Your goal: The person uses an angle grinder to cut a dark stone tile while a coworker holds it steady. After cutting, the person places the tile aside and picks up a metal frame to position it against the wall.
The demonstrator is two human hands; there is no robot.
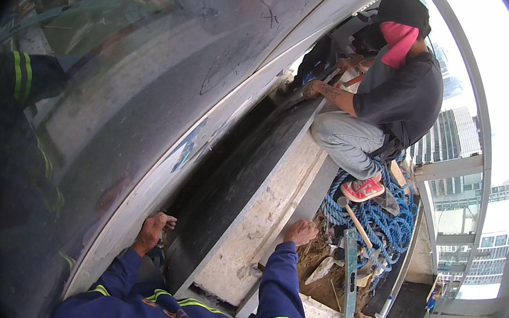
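My left hand (153, 233) is closed with its fingers bent, at the near end of a dark gap beside the glass panel's frame; whatever it may hold is too small to make out. Along this gap runs a long black slab (241, 173). A pale, rough concrete ledge (257, 244) lies to the slab's right. My right hand (301, 232) rests at the outer edge of a grey strip (314, 200) beside the ledge, its fingers curled over that edge. Across from me a co-worker (394, 93) crouches on the ledge, a hand (312, 90) on the slab's far end.
A large reflective glass panel (172, 55) leans along my left. On the right lie coiled blue rope (394, 228), a wooden-handled hammer (357, 224), a green spirit level (348, 289), and rubble (320, 270). Curved metal framing (481, 122) stands beyond, with tall buildings outside.
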